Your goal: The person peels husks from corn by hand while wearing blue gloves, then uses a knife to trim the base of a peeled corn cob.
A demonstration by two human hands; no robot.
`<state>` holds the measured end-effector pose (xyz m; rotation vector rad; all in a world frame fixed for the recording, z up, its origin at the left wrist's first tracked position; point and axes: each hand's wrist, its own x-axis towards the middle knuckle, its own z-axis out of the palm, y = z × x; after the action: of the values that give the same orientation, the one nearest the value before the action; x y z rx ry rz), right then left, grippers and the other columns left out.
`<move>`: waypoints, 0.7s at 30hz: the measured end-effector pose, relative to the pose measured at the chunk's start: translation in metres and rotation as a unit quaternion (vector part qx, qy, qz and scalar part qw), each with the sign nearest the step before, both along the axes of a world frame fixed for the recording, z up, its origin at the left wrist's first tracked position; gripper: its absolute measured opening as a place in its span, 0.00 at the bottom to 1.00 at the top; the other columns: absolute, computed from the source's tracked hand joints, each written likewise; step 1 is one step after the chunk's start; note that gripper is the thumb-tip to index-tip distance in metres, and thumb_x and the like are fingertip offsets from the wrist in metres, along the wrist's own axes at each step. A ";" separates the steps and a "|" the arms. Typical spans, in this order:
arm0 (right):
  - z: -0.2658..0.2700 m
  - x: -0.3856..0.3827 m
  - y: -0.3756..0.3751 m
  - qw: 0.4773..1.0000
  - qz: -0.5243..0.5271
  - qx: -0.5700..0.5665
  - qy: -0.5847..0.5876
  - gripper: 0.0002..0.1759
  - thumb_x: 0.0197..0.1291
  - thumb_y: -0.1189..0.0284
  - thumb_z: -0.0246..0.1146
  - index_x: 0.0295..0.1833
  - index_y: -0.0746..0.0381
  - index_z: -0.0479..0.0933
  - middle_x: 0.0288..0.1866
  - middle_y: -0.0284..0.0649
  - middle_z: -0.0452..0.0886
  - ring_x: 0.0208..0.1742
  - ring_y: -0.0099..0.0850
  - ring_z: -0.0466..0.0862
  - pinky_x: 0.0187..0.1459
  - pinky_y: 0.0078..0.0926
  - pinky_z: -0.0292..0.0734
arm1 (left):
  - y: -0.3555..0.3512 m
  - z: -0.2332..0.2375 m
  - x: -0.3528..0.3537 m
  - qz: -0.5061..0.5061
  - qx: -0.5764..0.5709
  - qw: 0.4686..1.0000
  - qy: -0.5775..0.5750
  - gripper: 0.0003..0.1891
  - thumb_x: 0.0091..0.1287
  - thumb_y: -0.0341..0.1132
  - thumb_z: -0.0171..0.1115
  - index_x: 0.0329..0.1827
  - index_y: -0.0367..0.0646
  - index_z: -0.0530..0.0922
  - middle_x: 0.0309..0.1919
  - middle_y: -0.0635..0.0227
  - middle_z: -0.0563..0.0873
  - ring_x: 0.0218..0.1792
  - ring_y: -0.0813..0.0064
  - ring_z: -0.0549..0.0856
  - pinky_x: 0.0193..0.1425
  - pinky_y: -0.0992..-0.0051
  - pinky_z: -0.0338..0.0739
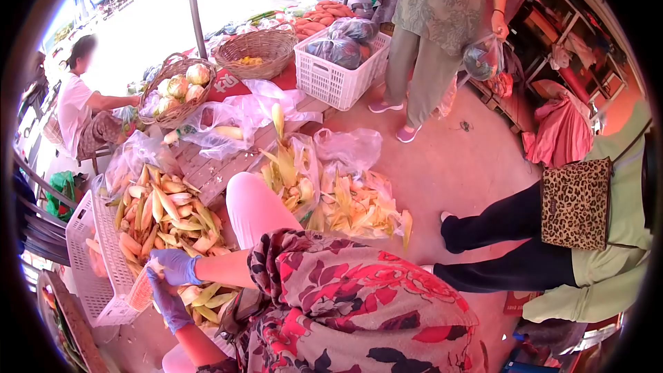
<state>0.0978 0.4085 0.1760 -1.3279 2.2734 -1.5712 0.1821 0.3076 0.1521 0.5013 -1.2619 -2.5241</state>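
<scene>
My right hand [181,266], in a blue-purple glove, is closed at the top end of a corn cob [141,291]. From below, my left hand [170,302] in a matching glove has its fingers wrapped on the same cob. Rows of pale kernels show on the bare lower part of the cob; its upper end is partly hidden by my fingers. Just beyond my hands lies a heap of corn ears [166,211], many still in yellow-green husks. The cob overlaps the edge of a white plastic crate [103,249].
Stripped husks [352,200] and plastic bags lie beside my knee. Wicker baskets [266,65] and a white crate [342,83] holding bagged produce stand farther back. A seated person [72,103] is at left; a standing person [442,7] and another with a leopard-print bag [574,204] are at right.
</scene>
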 end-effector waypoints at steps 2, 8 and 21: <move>-0.006 -0.001 -0.010 0.997 0.007 -0.026 0.072 0.21 0.34 0.67 0.68 0.37 0.63 0.72 0.34 0.46 0.77 0.35 0.46 0.81 0.38 0.38 0.76 | -0.001 0.000 0.000 0.065 0.000 0.997 0.032 0.27 0.67 0.49 0.55 0.62 0.40 0.68 0.54 0.64 0.78 0.55 0.71 0.77 0.60 0.71 0.71; 0.050 0.008 0.003 0.988 0.115 0.087 0.059 0.28 0.31 0.62 0.74 0.43 0.58 0.76 0.41 0.45 0.79 0.41 0.43 0.82 0.40 0.37 0.77 | 0.014 0.044 0.009 0.198 0.003 0.977 0.075 0.27 0.66 0.54 0.53 0.57 0.40 0.70 0.48 0.63 0.80 0.47 0.71 0.80 0.54 0.70 0.75; 0.035 0.023 -0.012 0.952 0.267 0.097 0.118 0.12 0.54 0.57 0.58 0.36 0.53 0.76 0.29 0.44 0.80 0.34 0.45 0.81 0.35 0.40 0.76 | -0.019 0.028 0.040 0.257 0.051 0.962 0.072 0.19 0.60 0.44 0.58 0.47 0.41 0.73 0.38 0.65 0.80 0.39 0.68 0.80 0.48 0.65 0.77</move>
<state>0.1206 0.3966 0.2111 -1.9388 1.8724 -1.0313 0.2220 0.2886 0.1798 0.5709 -0.8195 -2.1433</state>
